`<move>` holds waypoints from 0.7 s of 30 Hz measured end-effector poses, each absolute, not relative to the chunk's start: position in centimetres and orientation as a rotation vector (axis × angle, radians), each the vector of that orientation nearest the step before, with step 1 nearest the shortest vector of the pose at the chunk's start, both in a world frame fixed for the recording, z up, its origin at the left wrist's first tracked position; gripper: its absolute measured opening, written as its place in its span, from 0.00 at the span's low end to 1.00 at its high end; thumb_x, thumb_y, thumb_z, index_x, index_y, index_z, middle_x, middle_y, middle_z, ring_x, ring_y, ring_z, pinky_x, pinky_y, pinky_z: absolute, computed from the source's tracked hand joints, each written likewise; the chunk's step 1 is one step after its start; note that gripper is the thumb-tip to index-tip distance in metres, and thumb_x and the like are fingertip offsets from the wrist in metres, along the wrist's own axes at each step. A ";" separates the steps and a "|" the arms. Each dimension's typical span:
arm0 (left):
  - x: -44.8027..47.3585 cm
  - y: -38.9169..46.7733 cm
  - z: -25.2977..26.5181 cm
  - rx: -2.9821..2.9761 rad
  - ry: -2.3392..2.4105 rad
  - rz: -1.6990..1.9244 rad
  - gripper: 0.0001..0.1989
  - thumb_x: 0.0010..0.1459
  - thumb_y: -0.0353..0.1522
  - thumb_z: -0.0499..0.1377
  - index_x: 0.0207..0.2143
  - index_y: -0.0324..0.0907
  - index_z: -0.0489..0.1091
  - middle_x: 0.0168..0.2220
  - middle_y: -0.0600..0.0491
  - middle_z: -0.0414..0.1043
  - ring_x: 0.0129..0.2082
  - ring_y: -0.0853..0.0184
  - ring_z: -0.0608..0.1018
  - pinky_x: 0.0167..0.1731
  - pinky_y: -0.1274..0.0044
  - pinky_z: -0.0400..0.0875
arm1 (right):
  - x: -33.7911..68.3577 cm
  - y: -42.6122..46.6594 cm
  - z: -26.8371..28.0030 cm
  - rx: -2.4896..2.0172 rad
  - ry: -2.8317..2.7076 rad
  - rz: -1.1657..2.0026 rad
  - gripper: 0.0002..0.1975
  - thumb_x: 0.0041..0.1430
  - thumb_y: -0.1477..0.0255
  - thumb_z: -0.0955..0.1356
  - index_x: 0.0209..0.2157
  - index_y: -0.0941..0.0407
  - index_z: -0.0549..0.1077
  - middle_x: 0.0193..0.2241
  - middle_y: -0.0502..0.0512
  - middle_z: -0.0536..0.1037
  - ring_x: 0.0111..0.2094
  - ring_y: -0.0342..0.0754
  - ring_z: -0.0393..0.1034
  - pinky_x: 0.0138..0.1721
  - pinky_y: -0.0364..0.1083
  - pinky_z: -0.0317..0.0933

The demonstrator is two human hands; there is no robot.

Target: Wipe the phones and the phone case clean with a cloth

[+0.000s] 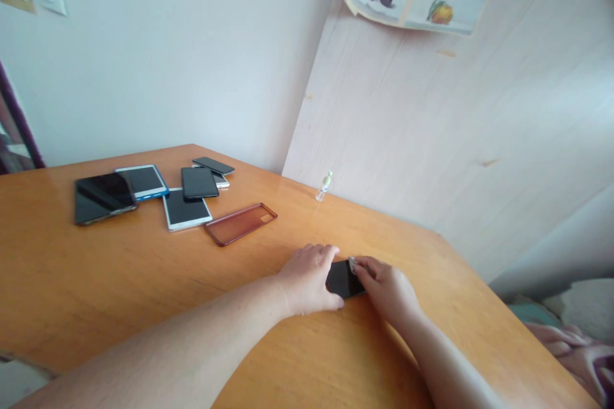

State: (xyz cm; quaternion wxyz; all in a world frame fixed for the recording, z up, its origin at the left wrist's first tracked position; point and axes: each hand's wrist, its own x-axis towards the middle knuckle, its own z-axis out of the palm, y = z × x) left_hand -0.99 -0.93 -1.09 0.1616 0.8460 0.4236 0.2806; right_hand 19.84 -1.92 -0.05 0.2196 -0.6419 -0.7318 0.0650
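A dark phone (343, 280) lies flat on the wooden table in front of me, screen up. My left hand (309, 279) grips it by its left end, thumb on the near edge and fingers along the far edge. At the other end my right hand (386, 282) pinches a small white cloth (352, 264) against the screen. Most of the cloth is hidden under the fingers. A reddish-brown see-through phone case (241, 225) rests beyond my left hand. Farther back stands a small clear spray bottle (325, 186) with a pale green top.
Several phones and tablets lie at the back left of the table (119, 287), among them a black tablet (104, 197), a blue-edged tablet (142, 182) and a white-edged one (186, 211); some overlap. A slanted board (384, 115) rises behind the table. Crumpled fabric (575, 345) lies at right.
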 end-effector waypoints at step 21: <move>-0.8 -0.6 -2.0 2.214 1.120 0.938 0.60 0.37 0.36 0.69 0.67 0.38 0.37 0.55 0.39 0.61 0.55 0.51 0.68 0.54 0.64 0.63 | 15.7 -2.4 0.1 -1.576 -2.217 0.254 0.14 0.63 0.62 0.62 0.45 0.43 0.77 0.38 0.48 0.82 0.37 0.49 0.75 0.36 0.44 0.62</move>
